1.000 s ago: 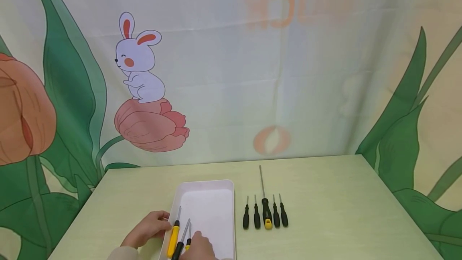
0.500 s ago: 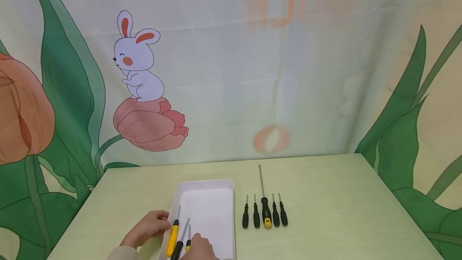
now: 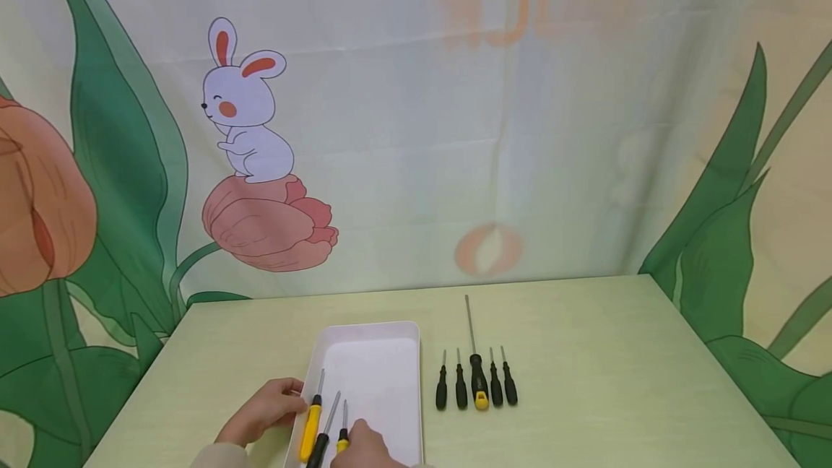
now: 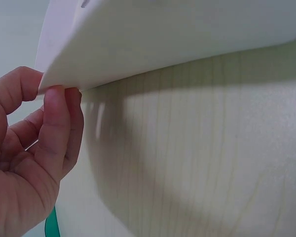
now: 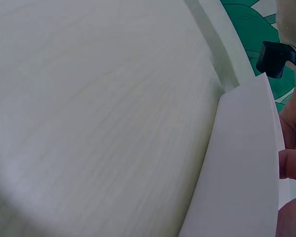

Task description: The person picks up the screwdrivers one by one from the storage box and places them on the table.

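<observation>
A white rectangular tray (image 3: 373,381) lies on the table with three screwdrivers in its left part. My left hand (image 3: 269,408) pinches the tray's left rim; the left wrist view shows its thumb and fingers (image 4: 56,133) at the tray's edge. Nearest that rim lies a yellow-handled screwdriver (image 3: 310,433), with a black-handled screwdriver (image 3: 321,446) to its right. My right hand (image 3: 367,448), inside the tray, holds a small yellow-and-black screwdriver (image 3: 343,439) by its handle, mostly covered by the fingers. The right wrist view shows mainly the tray's outer wall (image 5: 232,163).
Right of the tray, several black screwdrivers stand in a row on the pale table (image 3: 617,381), shafts pointing away. A longer screwdriver (image 3: 479,381) with a yellow handle end lies in the row's middle. A printed curtain (image 3: 403,128) hangs behind the table.
My right hand has shifted slightly right with the small yellow-and-black screwdriver. The left hand stays on the tray's rim, and the other screwdrivers lie as before.
</observation>
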`<state>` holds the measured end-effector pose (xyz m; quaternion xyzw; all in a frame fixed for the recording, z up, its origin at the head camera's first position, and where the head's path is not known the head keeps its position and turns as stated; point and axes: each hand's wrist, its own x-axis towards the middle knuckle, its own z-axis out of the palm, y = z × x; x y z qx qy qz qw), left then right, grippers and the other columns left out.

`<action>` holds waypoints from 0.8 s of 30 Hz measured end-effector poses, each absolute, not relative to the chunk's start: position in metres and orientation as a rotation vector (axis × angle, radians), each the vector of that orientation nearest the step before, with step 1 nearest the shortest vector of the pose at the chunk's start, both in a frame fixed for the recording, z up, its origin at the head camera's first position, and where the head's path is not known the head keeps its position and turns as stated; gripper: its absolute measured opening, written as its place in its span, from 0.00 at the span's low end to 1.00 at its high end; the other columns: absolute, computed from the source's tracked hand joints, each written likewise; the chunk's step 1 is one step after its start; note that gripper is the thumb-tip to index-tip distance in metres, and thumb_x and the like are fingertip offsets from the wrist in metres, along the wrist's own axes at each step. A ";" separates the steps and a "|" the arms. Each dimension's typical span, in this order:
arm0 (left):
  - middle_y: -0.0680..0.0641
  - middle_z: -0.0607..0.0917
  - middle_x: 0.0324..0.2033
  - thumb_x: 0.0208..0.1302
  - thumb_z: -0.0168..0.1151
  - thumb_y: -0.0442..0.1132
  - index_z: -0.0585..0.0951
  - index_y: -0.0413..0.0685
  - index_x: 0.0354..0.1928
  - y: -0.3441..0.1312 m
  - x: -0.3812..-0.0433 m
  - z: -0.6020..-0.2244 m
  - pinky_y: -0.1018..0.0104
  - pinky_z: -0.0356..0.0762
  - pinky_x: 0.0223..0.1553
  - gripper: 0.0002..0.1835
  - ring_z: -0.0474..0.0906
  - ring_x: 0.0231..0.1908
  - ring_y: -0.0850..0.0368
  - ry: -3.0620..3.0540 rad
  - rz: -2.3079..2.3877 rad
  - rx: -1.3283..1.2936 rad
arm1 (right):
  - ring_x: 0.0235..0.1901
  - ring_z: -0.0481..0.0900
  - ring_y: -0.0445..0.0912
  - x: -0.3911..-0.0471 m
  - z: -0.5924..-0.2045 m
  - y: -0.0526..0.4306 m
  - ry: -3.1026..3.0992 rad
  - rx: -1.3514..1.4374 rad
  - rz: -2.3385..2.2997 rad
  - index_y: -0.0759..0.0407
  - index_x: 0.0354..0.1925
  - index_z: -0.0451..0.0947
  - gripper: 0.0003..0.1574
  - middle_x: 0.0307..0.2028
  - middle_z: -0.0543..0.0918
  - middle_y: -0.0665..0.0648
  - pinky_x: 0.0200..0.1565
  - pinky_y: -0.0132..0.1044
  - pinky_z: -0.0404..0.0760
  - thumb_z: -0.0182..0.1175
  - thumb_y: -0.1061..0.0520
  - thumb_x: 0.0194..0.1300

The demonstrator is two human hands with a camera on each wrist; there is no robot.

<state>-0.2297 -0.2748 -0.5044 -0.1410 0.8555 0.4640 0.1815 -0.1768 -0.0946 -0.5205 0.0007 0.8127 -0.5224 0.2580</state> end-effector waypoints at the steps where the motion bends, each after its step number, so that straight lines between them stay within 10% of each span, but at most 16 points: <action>1: 0.43 0.77 0.34 0.50 0.56 0.31 0.70 0.30 0.47 -0.275 -0.229 -0.504 0.66 0.75 0.33 0.20 0.72 0.30 0.58 2.415 1.311 -0.398 | 0.20 0.72 0.48 -0.177 -0.521 -0.094 2.191 -0.001 -1.435 0.64 0.27 0.66 0.13 0.20 0.73 0.59 0.24 0.39 0.74 0.61 0.66 0.41; 24: 0.43 0.76 0.34 0.51 0.56 0.31 0.71 0.31 0.47 -0.274 -0.230 -0.503 0.66 0.76 0.34 0.19 0.72 0.30 0.57 2.406 1.296 -0.405 | 0.25 0.71 0.45 -0.179 -0.508 -0.079 2.182 0.011 -1.449 0.62 0.30 0.64 0.15 0.24 0.71 0.57 0.31 0.36 0.75 0.59 0.67 0.42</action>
